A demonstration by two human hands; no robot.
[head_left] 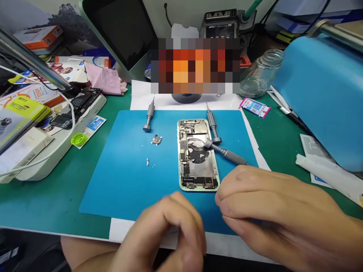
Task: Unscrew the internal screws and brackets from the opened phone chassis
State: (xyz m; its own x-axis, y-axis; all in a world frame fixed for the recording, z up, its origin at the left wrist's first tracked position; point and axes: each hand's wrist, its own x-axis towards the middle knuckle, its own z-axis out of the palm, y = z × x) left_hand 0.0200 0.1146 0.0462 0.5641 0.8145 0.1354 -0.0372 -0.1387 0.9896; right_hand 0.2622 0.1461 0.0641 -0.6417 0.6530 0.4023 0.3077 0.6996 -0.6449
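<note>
An opened phone (200,155) with a pale green frame lies on the blue mat (127,181), its inner parts bare. My right hand (272,204) is at the phone's lower right corner, fingers curled and pressed together. Nearer to me, my left hand (170,230) is curled and slightly blurred. Whatever either hand may hold is hidden. One grey screwdriver (229,154) leans across the phone's right edge and another screwdriver (213,122) lies beside its upper right. Left of the phone are a third screwdriver (150,114), a small metal-and-board part (156,139) and a tiny bracket (147,162).
Boxes (25,113) and a white power strip (70,147) crowd the left side, with a green cap (79,139) near them. A glass jar (262,73) stands tilted-looking behind right, beside a blue roll (320,94). A pixelated patch covers something at the back.
</note>
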